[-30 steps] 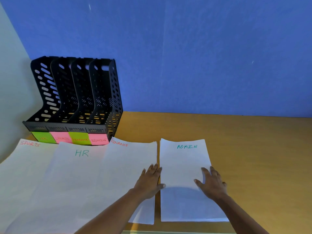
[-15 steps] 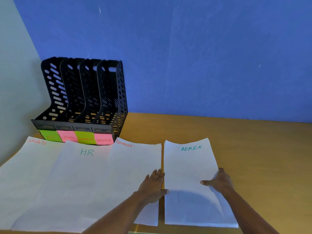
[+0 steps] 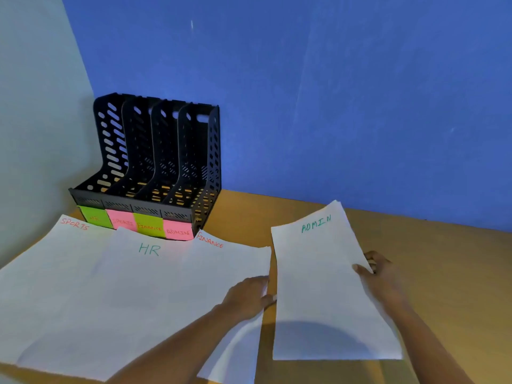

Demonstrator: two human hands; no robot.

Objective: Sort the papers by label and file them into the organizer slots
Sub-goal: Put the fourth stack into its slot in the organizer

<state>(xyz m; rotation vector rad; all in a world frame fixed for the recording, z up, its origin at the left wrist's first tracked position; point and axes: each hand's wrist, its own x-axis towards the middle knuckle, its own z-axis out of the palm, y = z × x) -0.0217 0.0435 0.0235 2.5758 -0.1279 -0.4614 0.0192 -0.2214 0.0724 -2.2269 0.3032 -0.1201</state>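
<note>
Head view: the right hand's (image 3: 381, 275) thumb (image 3: 360, 270) lies on top of the ADMIN sheet (image 3: 321, 281) at its right edge, and the fingers (image 3: 372, 259) curl beneath that edge, so the hand pinches the paper. The sheet's far end tilts up off the table (image 3: 448, 261), while its near end lies over a shadow on the wood. The left hand (image 3: 246, 296) rests palm down on the right edge of the FINANCE sheet (image 3: 221, 264), its thumb pointing toward the ADMIN sheet across the narrow gap between the 2 papers. Whether its fingers lie flat or hook over the paper's edge cannot be told. The FINANCE sheet is partly covered on its left by the HR sheet (image 3: 138, 289), which in turn overlaps the SPORTS sheet (image 3: 47, 261). Beyond these 3 papers, in the corner against the blue wall (image 3: 346, 106), stands a black perforated organizer (image 3: 166, 162) with 4 slots. Its front carries 4 sticky notes (image 3: 149, 225), alternately green and pink, marked HR, SPORTS, FINANCE and ADMIN from left to right.
</note>
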